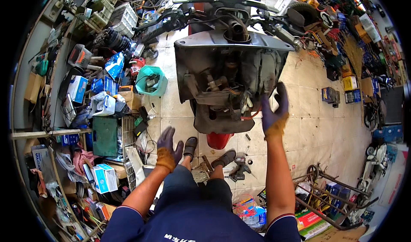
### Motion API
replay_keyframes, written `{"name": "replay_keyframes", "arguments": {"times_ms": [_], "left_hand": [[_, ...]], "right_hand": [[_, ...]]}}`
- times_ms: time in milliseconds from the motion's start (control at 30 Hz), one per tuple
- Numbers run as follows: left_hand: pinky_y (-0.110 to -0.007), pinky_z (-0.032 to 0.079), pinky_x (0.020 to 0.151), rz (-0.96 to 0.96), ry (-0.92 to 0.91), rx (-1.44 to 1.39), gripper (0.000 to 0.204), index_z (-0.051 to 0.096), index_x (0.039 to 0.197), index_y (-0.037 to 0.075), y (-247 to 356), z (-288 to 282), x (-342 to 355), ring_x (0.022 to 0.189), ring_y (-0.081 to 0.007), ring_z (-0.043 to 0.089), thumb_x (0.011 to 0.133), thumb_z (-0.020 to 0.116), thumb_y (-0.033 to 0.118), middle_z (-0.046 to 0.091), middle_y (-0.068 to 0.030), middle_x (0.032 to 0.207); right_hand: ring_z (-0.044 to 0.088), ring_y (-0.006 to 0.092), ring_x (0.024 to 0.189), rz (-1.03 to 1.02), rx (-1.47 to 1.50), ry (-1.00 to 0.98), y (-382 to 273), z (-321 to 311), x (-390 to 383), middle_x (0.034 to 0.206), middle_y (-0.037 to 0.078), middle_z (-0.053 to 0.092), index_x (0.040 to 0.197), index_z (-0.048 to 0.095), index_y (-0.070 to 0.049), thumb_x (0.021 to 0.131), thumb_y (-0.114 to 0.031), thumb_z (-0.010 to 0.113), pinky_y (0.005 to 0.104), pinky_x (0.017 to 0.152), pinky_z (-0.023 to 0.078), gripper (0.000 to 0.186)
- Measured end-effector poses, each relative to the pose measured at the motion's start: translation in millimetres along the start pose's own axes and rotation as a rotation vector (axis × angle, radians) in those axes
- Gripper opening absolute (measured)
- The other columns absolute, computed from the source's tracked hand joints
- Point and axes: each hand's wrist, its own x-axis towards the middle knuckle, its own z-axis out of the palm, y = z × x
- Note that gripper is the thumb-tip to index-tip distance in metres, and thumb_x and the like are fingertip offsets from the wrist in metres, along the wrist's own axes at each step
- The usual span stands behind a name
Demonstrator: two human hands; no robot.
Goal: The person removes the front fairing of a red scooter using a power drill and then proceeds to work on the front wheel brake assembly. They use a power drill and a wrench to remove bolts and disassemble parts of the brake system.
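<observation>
A scooter stands in front of me with its front section stripped; a dark leg-shield panel frames exposed wiring and metal parts. My right hand, in a purple glove with a mustard cuff, is at the panel's right edge, thumb and fingers spread in a curve. Whether it touches the panel I cannot tell. Thin red and yellowish wires hang just left of it. My left hand, gloved alike, is held above my lap, fingers stretched out and nothing in it. A red part shows under the scooter's dark lower cover.
A cordless drill lies on the tiled floor near my right foot. A teal bin with parts stands left of the scooter. Crowded shelves line the left side. At lower right is a rusty metal frame; small boxes sit farther right.
</observation>
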Motion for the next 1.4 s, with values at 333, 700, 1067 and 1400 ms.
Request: {"name": "replay_keyframes", "arguments": {"times_ms": [333, 700, 1067, 1400], "left_hand": [[-0.044, 0.045, 0.101, -0.407, -0.853, -0.042, 0.052, 0.054, 0.130, 0.001, -35.8, 152.0, -68.4, 0.117, -0.0406, 0.058, 0.088, 0.062, 0.032, 0.062, -0.0244, 0.123], [-0.045, 0.043, 0.103, -0.194, -1.055, -0.086, 0.090, 0.041, 0.146, 0.003, -121.4, 340.6, -36.2, 0.123, -0.0385, 0.056, 0.081, 0.066, 0.060, 0.054, -0.0244, 0.138], [-0.040, 0.042, 0.102, 0.206, -1.215, -0.118, 0.071, 0.062, 0.128, 0.006, -171.2, 407.7, -34.9, 0.119, -0.0343, 0.059, 0.083, 0.065, 0.060, 0.065, -0.0200, 0.124], [-0.032, 0.052, 0.063, -0.266, -1.021, -0.421, 0.050, 0.069, 0.110, 0.002, -163.2, 410.9, -78.4, 0.075, -0.0188, 0.064, 0.085, 0.071, 0.045, 0.069, -0.0092, 0.091]], "right_hand": [[0.056, 0.0199, 0.121, 0.611, 0.153, 0.087, 238.8, 9.7, -207.0, 0.134, 0.014, 0.058, 0.138, 0.048, 0.004, 0.097, -0.009, 0.060, 0.0321, 0.105, 0.042, 0.045], [0.063, 0.0293, 0.114, 0.609, -0.091, -0.865, 406.6, 91.1, -304.7, 0.122, 0.018, 0.066, 0.133, 0.056, -0.001, 0.084, -0.025, 0.074, 0.0363, 0.097, 0.049, 0.057], [0.067, 0.0322, 0.103, 0.289, -0.470, -0.926, 395.5, 101.5, -291.5, 0.116, 0.021, 0.069, 0.117, 0.067, -0.002, 0.082, -0.046, 0.071, 0.0380, 0.092, 0.052, 0.057], [0.060, 0.0348, 0.119, 0.232, -0.255, -0.757, 405.1, 91.7, -365.9, 0.130, 0.026, 0.060, 0.145, 0.041, -0.001, 0.083, -0.041, 0.074, 0.0384, 0.100, 0.049, 0.081]]}}
